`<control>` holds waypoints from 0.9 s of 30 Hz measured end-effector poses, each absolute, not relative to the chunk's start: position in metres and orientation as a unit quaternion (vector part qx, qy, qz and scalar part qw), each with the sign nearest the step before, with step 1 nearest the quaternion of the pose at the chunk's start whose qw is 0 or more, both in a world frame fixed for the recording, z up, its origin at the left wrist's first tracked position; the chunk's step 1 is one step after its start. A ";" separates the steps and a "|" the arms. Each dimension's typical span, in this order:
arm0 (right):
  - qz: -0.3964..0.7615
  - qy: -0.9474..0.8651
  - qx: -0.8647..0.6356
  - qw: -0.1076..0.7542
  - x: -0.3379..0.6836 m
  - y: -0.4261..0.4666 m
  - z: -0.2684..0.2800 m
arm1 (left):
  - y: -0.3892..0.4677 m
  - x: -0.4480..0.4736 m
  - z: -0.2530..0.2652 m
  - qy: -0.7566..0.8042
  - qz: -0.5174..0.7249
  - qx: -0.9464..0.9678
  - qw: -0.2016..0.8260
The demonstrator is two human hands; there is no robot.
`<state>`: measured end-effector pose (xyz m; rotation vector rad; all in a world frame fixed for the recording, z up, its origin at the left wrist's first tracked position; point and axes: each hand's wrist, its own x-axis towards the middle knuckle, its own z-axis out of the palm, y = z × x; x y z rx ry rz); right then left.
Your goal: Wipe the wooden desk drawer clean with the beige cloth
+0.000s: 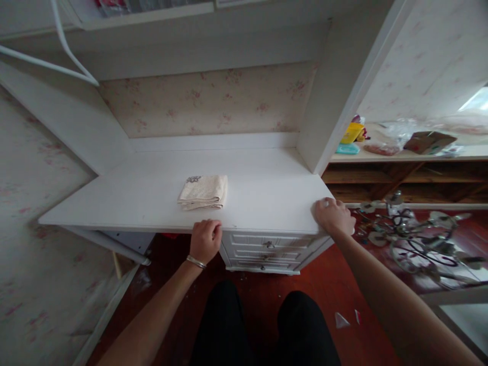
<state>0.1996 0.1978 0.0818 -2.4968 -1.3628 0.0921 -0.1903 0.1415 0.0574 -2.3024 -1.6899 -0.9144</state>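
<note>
The flat, smooth white bench likely gives little grip, so a nudge could skew the soft-looking, rectangular folded cloth near its middle. The hands are apart, left hand curled at the near edge, right hand at the near right corner; whether either grips, I cannot tell.

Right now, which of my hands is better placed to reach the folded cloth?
Your left hand, most likely: it is at the front edge of the white desk, close to the folded beige cloth. Your right hand is at the right front corner, clearly farther away.
</note>
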 end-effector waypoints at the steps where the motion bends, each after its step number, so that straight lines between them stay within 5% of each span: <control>1: 0.031 -0.473 -0.868 0.148 0.200 0.198 0.082 | 0.131 -0.173 0.055 -0.546 -0.305 -0.779 0.041; 8: 0.032 -0.473 -0.869 0.145 0.200 0.197 0.082 | 0.100 -0.059 0.008 -0.537 -0.151 -0.811 -0.178; 19: 0.026 -0.465 -0.870 0.159 0.203 0.199 0.079 | 0.107 -0.029 -0.016 -0.592 -0.111 -0.766 -0.223; 27: 0.034 -0.467 -0.870 0.154 0.203 0.200 0.081 | 0.029 -0.036 -0.008 -0.573 -0.061 -0.786 -0.223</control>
